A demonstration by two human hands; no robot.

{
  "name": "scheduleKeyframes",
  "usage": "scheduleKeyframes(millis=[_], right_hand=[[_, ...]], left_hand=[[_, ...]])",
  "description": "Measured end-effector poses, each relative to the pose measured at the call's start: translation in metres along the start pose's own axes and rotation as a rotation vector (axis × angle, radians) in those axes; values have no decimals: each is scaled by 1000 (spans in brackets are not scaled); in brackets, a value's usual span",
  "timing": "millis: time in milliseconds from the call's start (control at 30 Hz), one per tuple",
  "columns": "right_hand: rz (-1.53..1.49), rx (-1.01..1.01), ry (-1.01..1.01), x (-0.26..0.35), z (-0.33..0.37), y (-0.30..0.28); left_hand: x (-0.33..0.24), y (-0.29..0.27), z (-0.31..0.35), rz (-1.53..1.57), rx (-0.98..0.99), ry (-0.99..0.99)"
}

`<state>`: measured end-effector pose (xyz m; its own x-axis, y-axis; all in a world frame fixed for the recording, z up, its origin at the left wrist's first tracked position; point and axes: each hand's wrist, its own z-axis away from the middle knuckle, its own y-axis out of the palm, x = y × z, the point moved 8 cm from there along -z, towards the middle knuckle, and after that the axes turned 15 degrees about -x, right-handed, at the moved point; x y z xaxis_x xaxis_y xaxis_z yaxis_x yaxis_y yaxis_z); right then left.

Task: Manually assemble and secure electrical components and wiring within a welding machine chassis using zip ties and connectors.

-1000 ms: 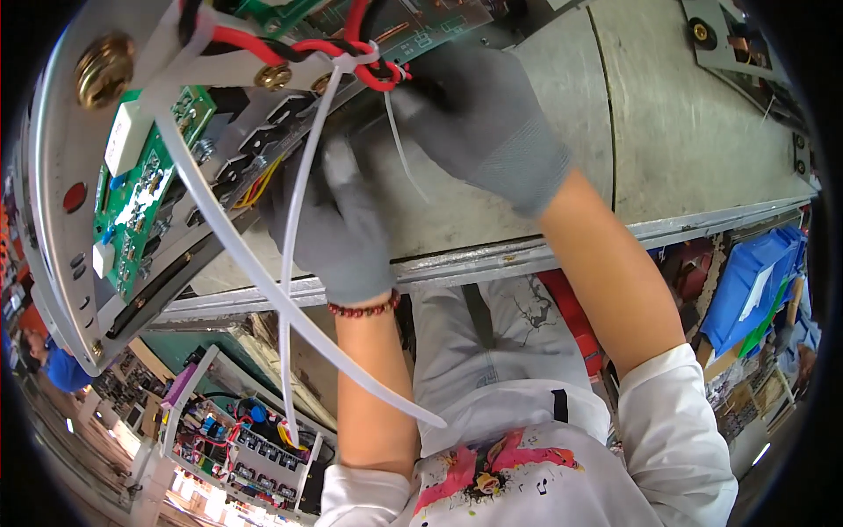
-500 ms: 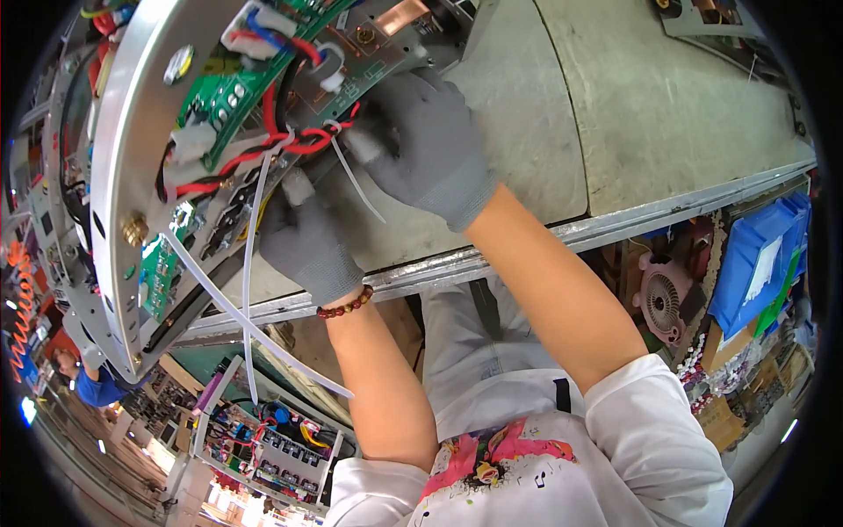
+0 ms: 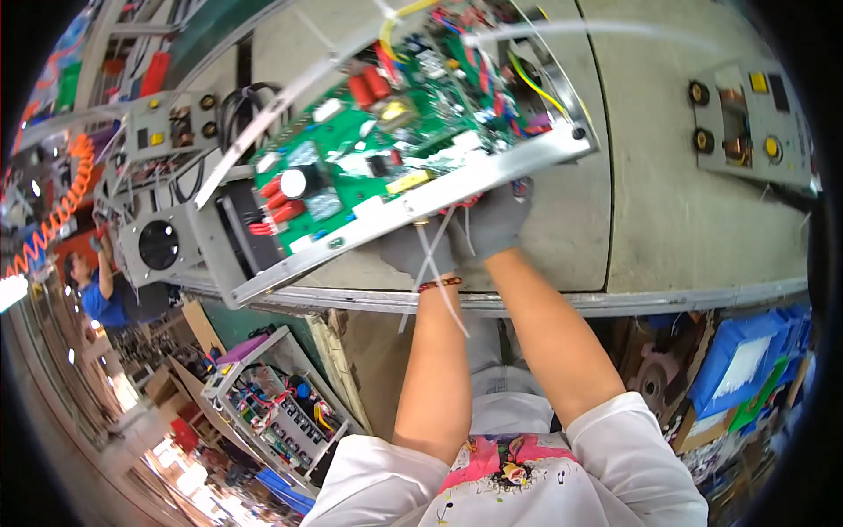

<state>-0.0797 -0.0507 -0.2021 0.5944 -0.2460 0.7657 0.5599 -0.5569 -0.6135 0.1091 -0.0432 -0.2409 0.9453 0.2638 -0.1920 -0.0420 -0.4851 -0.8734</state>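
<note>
The chassis (image 3: 413,206) with its green board (image 3: 386,149) is tilted up off the tabletop (image 3: 667,220), at 12 o'clock. Both hands, left (image 3: 411,250) and right (image 3: 496,220), are clamped under its near edge, white ties (image 3: 430,263) dangling. Next, a steady grip seems needed.

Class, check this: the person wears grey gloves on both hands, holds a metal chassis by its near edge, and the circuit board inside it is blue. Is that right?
Not quite. The head view shows the circuit board is green, not blue. The rest stands: the left hand and right hand wear grey gloves and hold the metal chassis by its near edge.
</note>
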Motion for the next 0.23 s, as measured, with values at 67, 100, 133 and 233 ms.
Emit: scheduleKeyframes(millis=[67,100,133,233], right_hand=[[-111,-15,131,-14,6,10],[-220,-32,240,-24,10,17],[-430,-48,443,-39,17,30],[-729,-91,866,-83,41,57]], left_hand=[[8,5,4,134,26,-138],[12,9,6,167,93,-213],[7,-2,8,142,35,-167],[2,-15,3,469,116,-225]])
